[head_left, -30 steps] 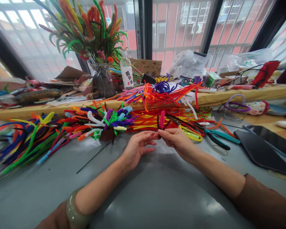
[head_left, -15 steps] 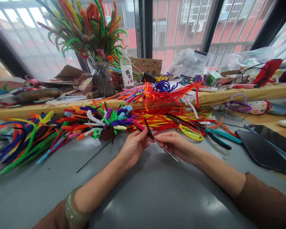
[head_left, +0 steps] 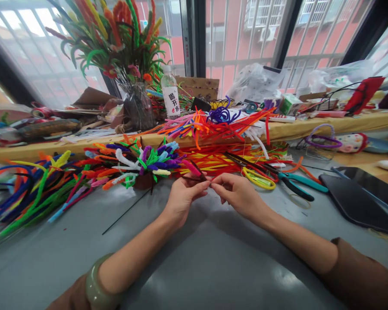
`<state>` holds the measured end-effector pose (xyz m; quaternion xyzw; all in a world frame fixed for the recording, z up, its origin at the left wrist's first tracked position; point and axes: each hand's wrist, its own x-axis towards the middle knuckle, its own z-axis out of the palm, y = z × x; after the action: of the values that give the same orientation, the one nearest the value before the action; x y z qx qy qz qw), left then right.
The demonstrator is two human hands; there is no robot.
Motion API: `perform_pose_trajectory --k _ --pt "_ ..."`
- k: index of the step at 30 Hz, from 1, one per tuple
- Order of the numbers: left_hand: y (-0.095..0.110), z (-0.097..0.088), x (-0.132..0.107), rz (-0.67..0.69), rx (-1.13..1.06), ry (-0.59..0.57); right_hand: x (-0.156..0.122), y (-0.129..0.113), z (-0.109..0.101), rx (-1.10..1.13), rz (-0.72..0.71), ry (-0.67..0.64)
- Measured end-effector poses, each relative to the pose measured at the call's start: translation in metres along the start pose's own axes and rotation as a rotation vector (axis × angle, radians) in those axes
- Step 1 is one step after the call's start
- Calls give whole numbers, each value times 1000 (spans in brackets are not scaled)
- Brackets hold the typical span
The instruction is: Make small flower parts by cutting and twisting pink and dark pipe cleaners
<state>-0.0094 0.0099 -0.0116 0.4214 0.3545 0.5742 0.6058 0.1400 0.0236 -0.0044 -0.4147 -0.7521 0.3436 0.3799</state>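
My left hand (head_left: pixel 183 200) is closed, thumb and fingers pinching a small piece made of a pink pipe cleaner (head_left: pixel 192 167) and a brown pipe cleaner (head_left: pixel 202 175). The pink part points up and to the left above the fingers, with thin brown strands beside it. My right hand (head_left: pixel 241 194) meets it at the lower end of the piece, thumb and forefinger pressed together on the brown part. The fingers cover most of that joint. Both hands are just above the grey table (head_left: pixel 194 267).
Beyond the hands lie bundles of coloured pipe cleaners (head_left: pixel 145 161). To the right are yellow-handled scissors (head_left: pixel 260 180), teal pliers (head_left: pixel 302 183) and a dark phone (head_left: pixel 355 204). A thin dark stick (head_left: pixel 124 214) lies left. A water bottle (head_left: pixel 170 97) stands on the cluttered ledge.
The piece has turned in my fingers, and the thin metallic wire that pointed down to the right no longer shows. My right hand has shifted its grip to the fingertips.
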Motion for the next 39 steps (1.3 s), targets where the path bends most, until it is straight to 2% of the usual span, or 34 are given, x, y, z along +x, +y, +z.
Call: perform_pose_trajectory --k 2,6,16,24,27,30,34,36,37,39 --pt "-2 -1 1 11 -3 47 -1 1 1 -59 -73 10" --pt "-3 -3 2 5 -29 66 -3 1 2 -29 -87 -55" --pt "-1 -2 0 65 57 65 -4 -6 3 192 47 -117" --pt "0 -1 -1 126 163 65 -6 -4 4 181 66 -158" --pt "1 0 -2 138 179 59 -6 -5 5 295 110 -184" --pt "2 1 -3 145 177 38 -5 -5 4 553 217 -228" --pt "3 2 -5 156 157 -30 -4 -5 -4 879 422 -421" --pt "3 2 -5 148 157 -56 -3 -6 -8 929 480 -481" --pt "3 2 -5 149 159 -49 -3 -7 -8 913 474 -466" --pt "3 2 -5 178 165 3 -2 -10 -7 780 385 -351"
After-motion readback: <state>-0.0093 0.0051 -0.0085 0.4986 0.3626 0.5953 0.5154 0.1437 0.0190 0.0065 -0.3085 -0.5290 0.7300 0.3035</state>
